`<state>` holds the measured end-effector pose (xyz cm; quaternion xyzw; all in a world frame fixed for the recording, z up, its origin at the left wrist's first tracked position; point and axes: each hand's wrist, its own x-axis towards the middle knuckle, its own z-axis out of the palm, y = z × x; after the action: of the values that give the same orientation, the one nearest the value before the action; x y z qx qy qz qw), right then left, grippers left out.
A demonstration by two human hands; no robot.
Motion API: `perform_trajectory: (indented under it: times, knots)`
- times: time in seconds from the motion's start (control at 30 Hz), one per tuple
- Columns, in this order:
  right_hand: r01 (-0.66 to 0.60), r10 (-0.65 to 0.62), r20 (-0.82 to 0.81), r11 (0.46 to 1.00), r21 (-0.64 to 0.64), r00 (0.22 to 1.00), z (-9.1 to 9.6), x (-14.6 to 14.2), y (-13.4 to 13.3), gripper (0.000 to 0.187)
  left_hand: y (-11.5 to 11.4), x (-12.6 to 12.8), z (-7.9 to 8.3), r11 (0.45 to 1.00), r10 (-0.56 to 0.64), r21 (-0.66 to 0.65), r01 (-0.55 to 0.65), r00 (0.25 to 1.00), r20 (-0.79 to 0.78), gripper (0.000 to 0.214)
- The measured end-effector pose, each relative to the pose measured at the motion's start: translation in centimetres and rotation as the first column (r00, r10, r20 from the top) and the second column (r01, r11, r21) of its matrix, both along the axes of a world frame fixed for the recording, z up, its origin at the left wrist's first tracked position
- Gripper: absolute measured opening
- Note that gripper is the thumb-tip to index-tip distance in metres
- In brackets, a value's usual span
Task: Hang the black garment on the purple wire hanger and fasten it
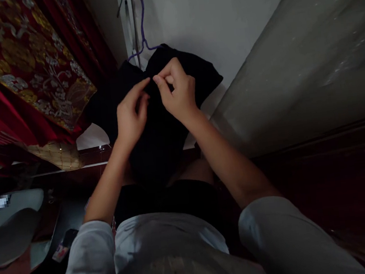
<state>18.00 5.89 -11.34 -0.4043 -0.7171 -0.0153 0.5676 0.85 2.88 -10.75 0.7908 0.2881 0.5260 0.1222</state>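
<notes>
A black short-sleeved garment [195, 72], which looks like a shirt, hangs on a purple clothes hanger [144, 40] in front of me. My right hand [177, 89] is at its upper front, just below the neck opening, with thumb and forefinger pinched together. Whatever lies between those fingertips is too small and dark to make out. Close beside it on the left, my left hand [133, 109] has its forefinger stretched toward the same spot and its thumb held apart. Dark cloth hides any fine detail of the garment's front.
Red cloth with gold and silver embroidery [38, 61] hangs at the left. The hanger hooks onto a metal fitting [130, 15] on the pale wall [221, 14]. A large grey covered surface [309, 65] slants along the right. A pale chair [15, 231] stands at lower left.
</notes>
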Motion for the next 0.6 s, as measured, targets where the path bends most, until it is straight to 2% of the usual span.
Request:
perform_trajectory:
  times: [0.1,0.17,0.4,0.5,0.6]
  knots:
    - [-0.017,0.017,0.046,1.0,-0.004,0.999,0.3,0.4,-0.2,0.045,2.8,0.2,2.6,0.998,-0.029,0.044,0.033,0.996,-0.086,0.017]
    - [-0.022,0.022,0.076,1.0,-0.003,0.997,0.1,0.7,0.1,0.047,3.6,0.5,3.3,1.0,-0.016,0.009,0.016,0.995,-0.097,0.019]
    - [-0.027,0.022,0.198,0.999,0.02,0.98,-3.4,1.6,3.1,0.053,4.2,1.5,1.8,0.992,0.062,-0.113,-0.062,0.998,-0.007,0.012]
    - [-0.023,0.011,0.244,0.999,0.046,0.97,-3.6,1.6,4.2,0.055,4.3,1.8,1.8,0.992,0.071,-0.109,-0.069,0.997,0.014,0.015]
    - [-0.003,-0.02,0.23,0.995,0.102,0.973,-3.1,1.5,4.2,0.054,4.0,1.8,2.4,0.995,0.06,-0.088,-0.056,0.997,0.046,0.019]
